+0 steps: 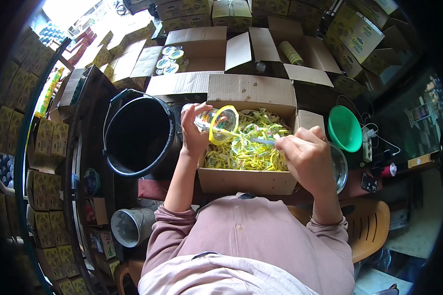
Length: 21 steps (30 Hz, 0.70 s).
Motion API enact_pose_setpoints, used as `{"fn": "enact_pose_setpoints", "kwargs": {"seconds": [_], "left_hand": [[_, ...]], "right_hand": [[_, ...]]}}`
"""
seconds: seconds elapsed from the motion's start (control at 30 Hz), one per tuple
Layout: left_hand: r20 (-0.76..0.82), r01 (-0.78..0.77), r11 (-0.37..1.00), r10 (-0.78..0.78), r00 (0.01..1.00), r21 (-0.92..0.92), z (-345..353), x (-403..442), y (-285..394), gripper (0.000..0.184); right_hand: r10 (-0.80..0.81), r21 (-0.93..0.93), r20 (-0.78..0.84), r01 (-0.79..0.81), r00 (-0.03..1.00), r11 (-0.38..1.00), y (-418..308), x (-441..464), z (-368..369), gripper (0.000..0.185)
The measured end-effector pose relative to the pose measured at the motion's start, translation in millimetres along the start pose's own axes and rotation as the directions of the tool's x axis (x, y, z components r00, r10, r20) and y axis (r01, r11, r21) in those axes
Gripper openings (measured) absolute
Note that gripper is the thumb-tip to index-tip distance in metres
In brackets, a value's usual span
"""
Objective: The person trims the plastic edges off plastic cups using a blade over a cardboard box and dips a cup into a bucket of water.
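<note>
My left hand (194, 129) is closed around a clear plastic cup (226, 125) with a yellow rim, tipped on its side over an open cardboard box (247, 181). My right hand (305, 153) grips a knife (262, 141), its thin grey blade pointing left towards the cup. Its handle is hidden in my fist. A yellow strip (226, 132) stretches from the cup's rim towards the blade; whether blade and strip touch I cannot tell. Tangled yellow and white plastic strips (231, 160) fill the box below both hands.
A large black bucket (170, 132) stands left of the box. To the right are a green bowl (344, 129), a clear bowl (340, 169) and a power strip (367, 145). Behind, one open carton (197, 37) holds round lidded cups (171, 60), another a cup stack (291, 53).
</note>
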<state>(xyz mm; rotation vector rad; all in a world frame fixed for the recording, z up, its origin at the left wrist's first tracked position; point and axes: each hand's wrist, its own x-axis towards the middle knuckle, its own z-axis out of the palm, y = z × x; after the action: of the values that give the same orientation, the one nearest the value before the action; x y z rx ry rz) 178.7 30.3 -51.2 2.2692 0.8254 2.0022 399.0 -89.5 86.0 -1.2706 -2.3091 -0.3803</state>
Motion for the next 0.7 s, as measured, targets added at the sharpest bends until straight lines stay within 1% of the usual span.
{"fn": "enact_pose_setpoints", "kwargs": {"seconds": [0.1, 0.13, 0.2, 0.23, 0.27, 0.3, 0.37, 0.47, 0.5, 0.53, 0.57, 0.6, 0.67, 0.7], "left_hand": [[0.026, 0.033, 0.999, -0.033, 0.999, -0.002, -1, -2, -4, 0.086], [0.031, 0.012, 1.0, -0.012, 0.999, 0.002, 1, -2, -5, 0.084], [0.039, 0.02, 0.999, -0.019, 0.999, -0.033, 8, -5, -1, 0.083], [0.045, 0.023, 0.998, -0.021, 0.999, -0.05, 11, -6, 1, 0.082], [0.094, 0.02, 1.0, -0.018, 0.995, -0.023, 10, -7, 2, 0.081], [0.148, 0.034, 0.999, -0.037, 0.988, 0.017, 10, -2, 8, 0.068], [0.068, 0.067, 0.992, -0.06, 0.996, -0.108, 15, -3, 12, 0.05], [0.174, 0.116, 0.993, -0.116, 0.978, 0.01, 6, 1, 14, 0.044], [0.165, 0.111, 0.994, -0.11, 0.98, -0.001, 3, 2, 13, 0.047], [0.157, 0.107, 0.994, -0.104, 0.982, -0.013, 1, 2, 13, 0.051], [0.15, 0.101, 0.995, -0.096, 0.984, -0.025, 0, 3, 11, 0.054], [0.124, 0.055, 0.998, -0.055, 0.991, 0.006, 1, -2, 6, 0.068], [0.074, 0.052, 0.998, -0.05, 0.996, -0.024, 6, -9, -3, 0.073], [0.05, 0.049, 0.998, -0.047, 0.998, -0.04, 7, -9, -5, 0.076]], "right_hand": [[0.034, 0.032, -0.063, -0.032, 0.997, 0.999, 8, -2, 5, 0.018], [0.045, 0.048, -0.098, -0.041, 0.994, 0.998, 9, 0, 7, 0.019], [0.072, 0.084, -0.167, -0.059, 0.983, 0.995, 6, 5, 14, 0.02], [0.047, 0.115, -0.18, -0.026, 0.983, 0.993, 5, 8, 20, 0.019], [0.022, 0.145, -0.195, 0.006, 0.98, 0.989, 4, 12, 30, 0.018], [-0.003, 0.173, -0.212, 0.04, 0.977, 0.984, 2, 16, 38, 0.016], [-0.053, 0.154, -0.213, 0.087, 0.976, 0.984, -3, 22, 52, 0.013], [-0.111, 0.156, -0.183, 0.14, 0.977, 0.978, -4, 21, 57, 0.008], [-0.127, 0.16, -0.167, 0.154, 0.978, 0.975, -2, 19, 56, 0.007], [-0.154, 0.119, -0.167, 0.175, 0.974, 0.977, -1, 16, 54, 0.007], [-0.149, 0.124, -0.167, 0.171, 0.975, 0.977, 1, 13, 50, 0.007], [-0.145, 0.127, -0.168, 0.167, 0.975, 0.978, 2, 10, 46, 0.008], [-0.139, 0.12, -0.178, 0.161, 0.974, 0.98, 7, 2, 40, 0.01], [-0.13, 0.098, -0.134, 0.144, 0.982, 0.985, 9, -3, 37, 0.008]]}}
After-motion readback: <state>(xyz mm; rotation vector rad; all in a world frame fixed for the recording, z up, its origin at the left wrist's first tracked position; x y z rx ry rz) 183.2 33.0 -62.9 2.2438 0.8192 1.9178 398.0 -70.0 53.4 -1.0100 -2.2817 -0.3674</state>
